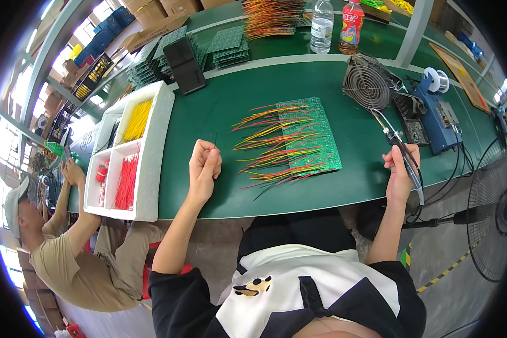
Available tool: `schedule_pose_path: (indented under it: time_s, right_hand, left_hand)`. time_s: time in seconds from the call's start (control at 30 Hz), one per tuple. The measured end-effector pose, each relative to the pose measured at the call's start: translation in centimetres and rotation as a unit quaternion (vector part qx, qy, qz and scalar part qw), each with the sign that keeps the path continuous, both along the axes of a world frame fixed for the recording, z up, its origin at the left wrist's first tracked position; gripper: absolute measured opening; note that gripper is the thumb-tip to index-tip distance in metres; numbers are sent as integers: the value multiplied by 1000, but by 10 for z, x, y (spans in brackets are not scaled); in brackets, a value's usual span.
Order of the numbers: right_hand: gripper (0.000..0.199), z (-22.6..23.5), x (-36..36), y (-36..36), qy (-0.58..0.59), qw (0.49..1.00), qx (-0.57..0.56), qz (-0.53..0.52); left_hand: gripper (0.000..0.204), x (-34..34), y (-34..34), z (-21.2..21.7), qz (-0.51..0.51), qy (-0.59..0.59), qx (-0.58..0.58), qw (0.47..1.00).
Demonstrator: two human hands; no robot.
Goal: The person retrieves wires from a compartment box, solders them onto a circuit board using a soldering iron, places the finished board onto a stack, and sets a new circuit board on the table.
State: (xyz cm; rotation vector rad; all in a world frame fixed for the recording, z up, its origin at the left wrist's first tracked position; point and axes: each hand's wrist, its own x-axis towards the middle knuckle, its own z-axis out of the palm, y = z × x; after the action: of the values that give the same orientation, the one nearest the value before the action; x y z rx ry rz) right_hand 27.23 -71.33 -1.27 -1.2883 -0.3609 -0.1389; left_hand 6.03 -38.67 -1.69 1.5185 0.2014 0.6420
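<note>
The circuit board (328, 135) lies flat on the green desk (231, 194), between the two hands and apart from both. Red, yellow and dark wires (267, 147) fan out from it toward the left. The left hand (205, 168) is closed, thumb against the fingers, with a thin dark strand (216, 137) rising from it; whether that is wire or solder is too fine to tell. The right hand (400, 169) grips a soldering iron (394, 139), its front end pointing up toward the small fan (368, 84).

The likeliest trouble is heat: if the iron is hot, a careless sweep over the board could scorch the wire coating, since the loose ends cross one another. Those ends spread toward the left hand, so a sleeve or wrist brushing them could bend a wire or strain its joint. The iron's cable (417, 181) hangs by the desk edge, and a snag there could jerk the tip. The iron's front end is also close to the fan, where a slip might knock the two together.
</note>
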Motion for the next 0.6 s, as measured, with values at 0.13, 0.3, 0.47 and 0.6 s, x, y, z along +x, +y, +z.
schedule_pose_path:
  time_s: [0.13, 0.3, 0.47, 0.6]
  right_hand:
    - [14, 0, -1, 1, 8, 1000, -2, -1]
    - [12, 1, -2, 0, 16, 1000, -6, -2]
    - [15, 1, 0, 0, 3, 1000, 16, 3]
    - [16, 4, 0, 3, -9, 1000, 6, 7]
  left_hand:
    - [14, -1, 2, 0, 8, 48, 20, 999]
    - [14, 2, 1, -2, 24, 99, 72, 992]
    - [16, 18, 6, 12, 64, 74, 84, 992]
    - [15, 69, 7, 50, 85, 114, 317, 938]
